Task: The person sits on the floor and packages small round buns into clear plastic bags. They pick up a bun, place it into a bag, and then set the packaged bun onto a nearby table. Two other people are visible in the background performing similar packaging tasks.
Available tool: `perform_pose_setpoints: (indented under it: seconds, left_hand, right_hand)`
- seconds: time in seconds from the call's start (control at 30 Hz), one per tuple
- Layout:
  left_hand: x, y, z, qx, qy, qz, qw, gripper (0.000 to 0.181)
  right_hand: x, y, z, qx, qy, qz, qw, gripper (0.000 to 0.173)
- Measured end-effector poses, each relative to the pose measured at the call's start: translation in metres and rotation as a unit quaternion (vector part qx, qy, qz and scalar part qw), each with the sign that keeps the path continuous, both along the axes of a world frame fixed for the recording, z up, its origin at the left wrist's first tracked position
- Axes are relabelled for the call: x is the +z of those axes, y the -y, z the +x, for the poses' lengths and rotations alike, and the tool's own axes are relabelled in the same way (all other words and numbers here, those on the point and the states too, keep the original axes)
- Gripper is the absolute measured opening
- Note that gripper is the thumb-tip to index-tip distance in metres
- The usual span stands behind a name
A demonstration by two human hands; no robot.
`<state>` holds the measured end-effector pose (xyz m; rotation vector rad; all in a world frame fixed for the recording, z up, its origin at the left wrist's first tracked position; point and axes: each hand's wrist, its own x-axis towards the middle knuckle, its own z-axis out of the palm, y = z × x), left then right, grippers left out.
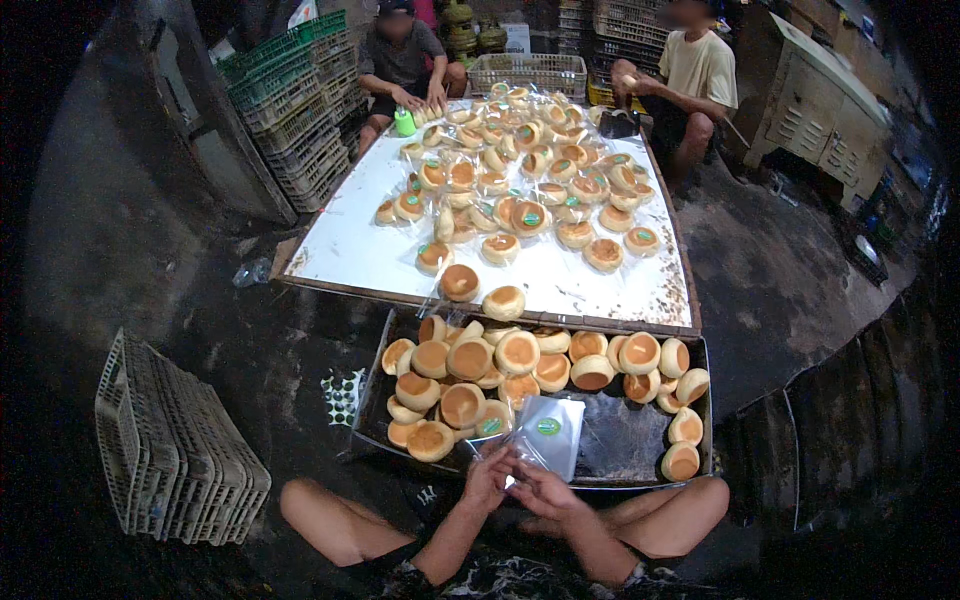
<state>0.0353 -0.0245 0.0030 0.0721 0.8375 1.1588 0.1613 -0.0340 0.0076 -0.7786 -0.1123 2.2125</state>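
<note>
Both hands meet at the near edge of a dark metal tray [622, 442]. My left hand [487, 476] and my right hand [541, 489] pinch the near end of a clear plastic bag [480, 444] between their fingers. A round browned bun [495, 415] with a green sticker in front of it lies just beyond my fingers and seems to be inside that bag. Beside it, right of my left hand, a stack of flat clear bags [559, 450] rests in the tray, its top one bearing a green round sticker. Loose buns [470, 358] are heaped along the tray's far and left sides.
Bagged buns [529, 217] cover much of a white-topped table [352, 240] beyond the tray. Two people sit at its far end. A sticker sheet [343, 397] lies left of the tray. Plastic crates [180, 450] stand at left, more [300, 112] behind; a metal cabinet [817, 105] stands right.
</note>
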Motion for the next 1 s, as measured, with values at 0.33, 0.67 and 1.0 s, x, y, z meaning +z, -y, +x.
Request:
perform_pose_setpoints:
  seconds: [0.33, 0.67, 1.0]
  left_hand:
    - [-0.007, 0.013, -0.026, 0.162, -0.076, -0.037, 0.983, 0.044]
    - [-0.01, 0.021, -0.049, 0.165, -0.116, -0.008, 0.979, 0.048]
    - [-0.022, 0.004, -0.085, 0.332, -0.066, -0.02, 0.941, 0.051]
  right_hand:
    - [-0.058, -0.171, 0.217, 0.077, 0.905, 0.194, 0.37, 0.105]
    - [-0.071, -0.177, 0.264, 0.122, 0.865, 0.224, 0.431, 0.083]
    - [-0.045, -0.082, 0.196, -0.121, 0.717, 0.377, 0.574, 0.048]
